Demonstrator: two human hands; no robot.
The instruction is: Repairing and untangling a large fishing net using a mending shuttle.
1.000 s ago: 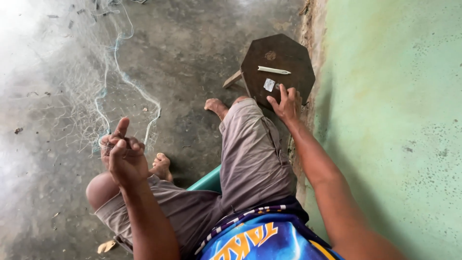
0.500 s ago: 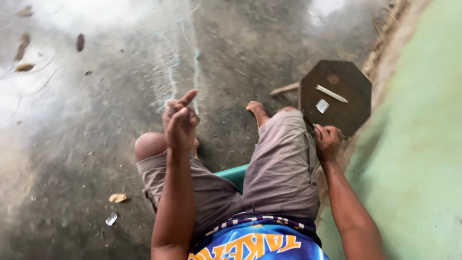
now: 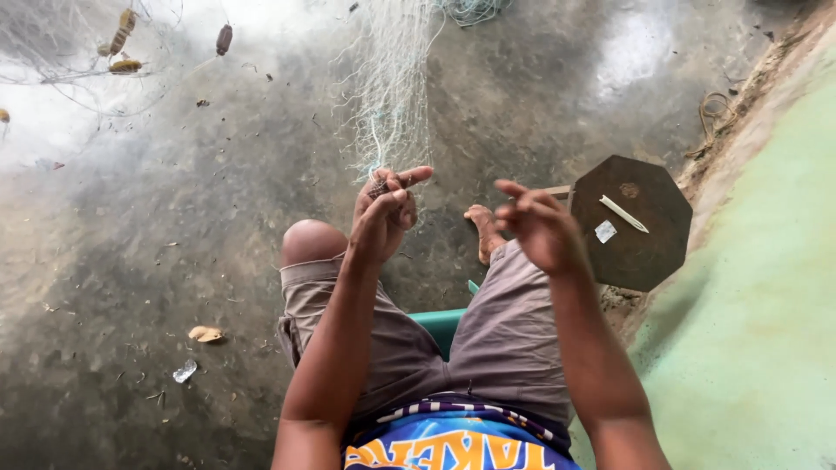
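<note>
My left hand [image 3: 385, 209] is raised over my left knee, fingers pinched on a strand of thin pale fishing net [image 3: 389, 83] that stretches away across the floor. My right hand [image 3: 542, 228] hovers above my right thigh, fingers curled and apart; whether a thread runs through them is too fine to tell. I sit on a green seat [image 3: 442, 326], in grey shorts, with a bare foot [image 3: 482, 228] on the concrete.
A dark octagonal stool [image 3: 634, 224] stands to the right with a pale netting needle [image 3: 623, 213] and a small white scrap [image 3: 605, 231] on it. A green wall [image 3: 766, 313] rises on the right. Brown net floats [image 3: 126, 39] lie far left. Litter [image 3: 205, 334] dots the floor.
My right hand left the stool and rose over my thigh toward the left hand. The left hand stayed raised on the net. The view turned toward the net.
</note>
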